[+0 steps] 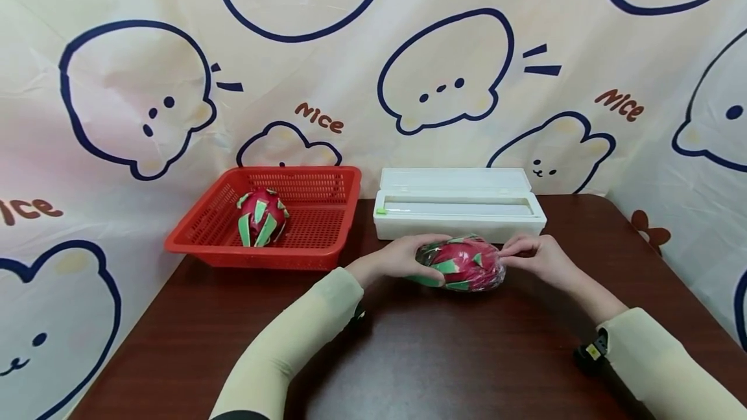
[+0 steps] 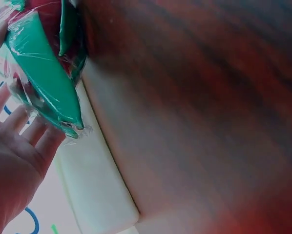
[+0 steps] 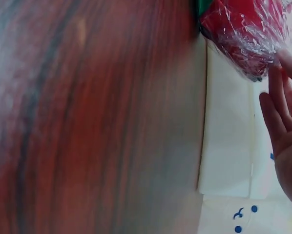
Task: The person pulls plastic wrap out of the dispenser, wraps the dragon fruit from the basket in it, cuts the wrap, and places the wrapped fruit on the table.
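Observation:
A red dragon fruit point(image 1: 467, 264) with green scales, wrapped in clear plastic wrap, is held above the dark table close in front of the white box. My left hand point(image 1: 408, 256) grips its left end, thumb on the near side and fingers round the far side. In the left wrist view, crinkled film covers a long green scale point(image 2: 43, 73). At the fruit's right end, my right hand point(image 1: 537, 256) pinches the plastic wrap point(image 3: 263, 48) between thumb and fingertips. The film there is bunched and wrinkled over the red skin.
Behind the hands stands a white plastic wrap dispenser box point(image 1: 461, 227) with its lid raised and a small green piece at its left. A red basket point(image 1: 303, 258) to the left holds another dragon fruit point(image 1: 261, 218). A cartoon-printed sheet point(image 1: 362, 70) hangs behind the brown table point(image 1: 443, 355).

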Available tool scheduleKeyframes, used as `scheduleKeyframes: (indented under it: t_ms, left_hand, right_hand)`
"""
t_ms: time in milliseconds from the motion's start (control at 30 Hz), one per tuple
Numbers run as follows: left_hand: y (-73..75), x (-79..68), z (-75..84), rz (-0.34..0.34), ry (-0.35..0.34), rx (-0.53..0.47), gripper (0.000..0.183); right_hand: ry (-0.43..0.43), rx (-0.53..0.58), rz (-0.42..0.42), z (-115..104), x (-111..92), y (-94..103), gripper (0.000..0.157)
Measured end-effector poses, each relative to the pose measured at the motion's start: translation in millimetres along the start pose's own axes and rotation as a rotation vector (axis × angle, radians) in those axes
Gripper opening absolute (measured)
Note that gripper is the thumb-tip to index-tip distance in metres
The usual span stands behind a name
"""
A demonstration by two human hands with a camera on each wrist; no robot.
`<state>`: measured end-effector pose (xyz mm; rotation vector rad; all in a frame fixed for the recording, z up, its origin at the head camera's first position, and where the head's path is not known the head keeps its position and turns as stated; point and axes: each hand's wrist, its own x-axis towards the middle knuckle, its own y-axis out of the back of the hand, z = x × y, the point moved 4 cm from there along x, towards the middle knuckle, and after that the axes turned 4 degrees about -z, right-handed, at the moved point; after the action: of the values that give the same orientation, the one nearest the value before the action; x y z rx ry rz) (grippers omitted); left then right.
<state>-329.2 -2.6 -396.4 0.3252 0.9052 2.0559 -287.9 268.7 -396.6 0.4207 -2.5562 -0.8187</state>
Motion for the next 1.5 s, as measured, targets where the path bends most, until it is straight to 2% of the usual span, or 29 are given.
scheduleKeyframes:
  t_ms: [133, 300, 433, 533, 633, 733, 867, 967, 1167, 1333, 1500]
  left_hand:
    - [-0.4, -4.0, -1.6, -0.015, 0.005, 0.007, 0.083]
    - [4.5, -20.2, -9.9, -0.028, 0.038, 0.031, 0.093]
    - [10.1, -32.7, -18.6, -0.013, 0.048, 0.072, 0.086]
    - [11.4, -37.3, -22.7, -0.004, 0.031, 0.093, 0.072]
    - [11.9, -39.9, -25.2, 0.017, 0.025, 0.103, 0.057]
    - [10.6, -39.7, -27.5, 0.041, 0.043, 0.086, 0.046]
    - [8.4, -37.9, -30.3, 0.060, 0.082, 0.032, 0.040]
    - [7.1, -36.6, -31.0, 0.057, 0.102, -0.021, 0.039]
    - [3.7, -33.9, -30.8, 0.028, 0.120, -0.053, 0.039]
    - [5.1, -33.2, -31.8, 0.028, 0.103, -0.027, 0.039]
    - [9.3, -37.2, -31.6, 0.046, 0.065, 0.049, 0.041]
  right_hand:
    - [0.031, -0.060, 0.019, -5, -2, -2.2, 0.011]
    - [0.038, -0.098, 0.001, -12, -2, -2.6, 0.017]
    - [-0.002, -0.104, -0.023, -20, 0, 0.6, 0.025]
    - [-0.026, -0.107, -0.076, -26, 5, -1.2, 0.039]
    - [-0.028, -0.102, -0.162, -30, 14, -9.8, 0.061]
    - [-0.023, -0.125, -0.235, -33, 21, -21.9, 0.081]
    - [-0.011, -0.155, -0.283, -35, 26, -34.9, 0.096]
    - [0.001, -0.169, -0.299, -35, 27, -41.1, 0.101]
    - [0.024, -0.218, -0.296, -35, 27, -48.4, 0.105]
    - [0.021, -0.217, -0.291, -34, 29, -48.9, 0.105]
    - [0.046, -0.201, -0.278, -32, 31, -49.9, 0.101]
